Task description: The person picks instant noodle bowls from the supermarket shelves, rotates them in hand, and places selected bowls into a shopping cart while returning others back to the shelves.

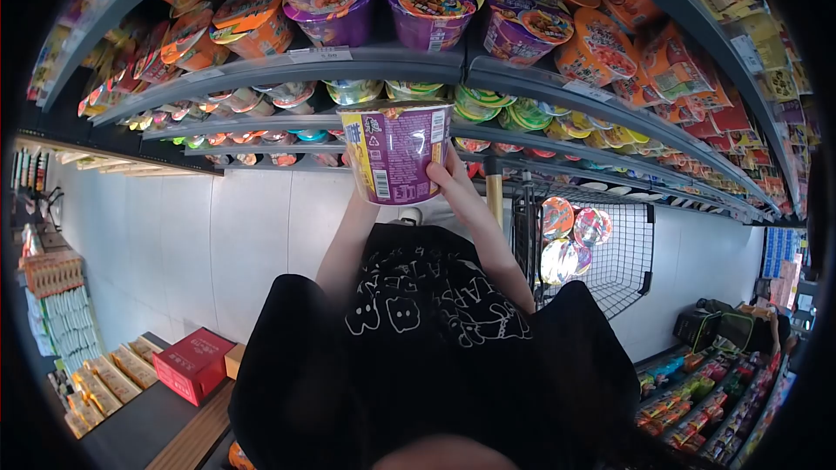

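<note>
A purple instant noodle tub [401,152] is held upright in front of my chest, its barcode and printed text facing me. My right hand [446,176] grips its right side, with the thumb on the wall and the other fingers mostly hidden behind. At the lower left, my left hand [358,202] supports the tub from behind; its fingers are hidden. Just beyond stands the shelf rack, where similar purple noodle tubs [433,4] sit on an upper shelf [401,63] beside orange noodle tubs [596,45].
A black wire shopping cart [623,252] to my right holds several noodle tubs [558,218]. Lower shelves carry green-lidded tubs [482,104]. Behind me are a red box [193,367] at left and racks of bagged snacks [697,400] at right, near a person [766,331].
</note>
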A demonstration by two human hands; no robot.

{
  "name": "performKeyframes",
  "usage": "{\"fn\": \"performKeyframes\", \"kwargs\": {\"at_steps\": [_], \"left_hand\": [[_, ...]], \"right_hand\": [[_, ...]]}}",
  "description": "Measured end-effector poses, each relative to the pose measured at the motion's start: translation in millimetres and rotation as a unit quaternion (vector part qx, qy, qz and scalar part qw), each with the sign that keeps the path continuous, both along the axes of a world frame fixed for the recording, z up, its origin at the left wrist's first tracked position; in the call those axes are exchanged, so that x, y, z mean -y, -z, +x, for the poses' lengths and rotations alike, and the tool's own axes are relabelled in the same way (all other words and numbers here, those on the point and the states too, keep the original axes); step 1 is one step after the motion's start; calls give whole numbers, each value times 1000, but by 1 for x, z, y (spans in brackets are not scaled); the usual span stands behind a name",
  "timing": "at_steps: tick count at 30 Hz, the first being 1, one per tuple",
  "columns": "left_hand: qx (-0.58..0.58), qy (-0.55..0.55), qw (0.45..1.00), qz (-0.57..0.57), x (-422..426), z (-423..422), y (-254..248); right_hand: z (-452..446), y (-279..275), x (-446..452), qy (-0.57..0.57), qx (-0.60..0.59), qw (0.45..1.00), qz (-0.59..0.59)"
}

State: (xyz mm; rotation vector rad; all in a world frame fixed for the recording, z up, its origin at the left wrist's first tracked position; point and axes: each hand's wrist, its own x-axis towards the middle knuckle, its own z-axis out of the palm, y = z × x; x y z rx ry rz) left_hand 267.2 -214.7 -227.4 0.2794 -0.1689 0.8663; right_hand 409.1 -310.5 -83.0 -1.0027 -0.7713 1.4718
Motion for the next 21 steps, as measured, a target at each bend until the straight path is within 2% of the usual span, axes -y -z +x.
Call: {"fn": "performKeyframes", "kwargs": {"at_steps": [7,9,21], "left_hand": [[-16,-15,999,-31,9,15,-18],[-20,-17,999,-34,10,16,-21],[-40,-36,998,-46,10,15,-32]], "right_hand": [[-3,-10,3,24,-10,999,-40],[-3,-11,5,24,52,998,-18],[-3,-14,8,20,8,998,-58]]}}
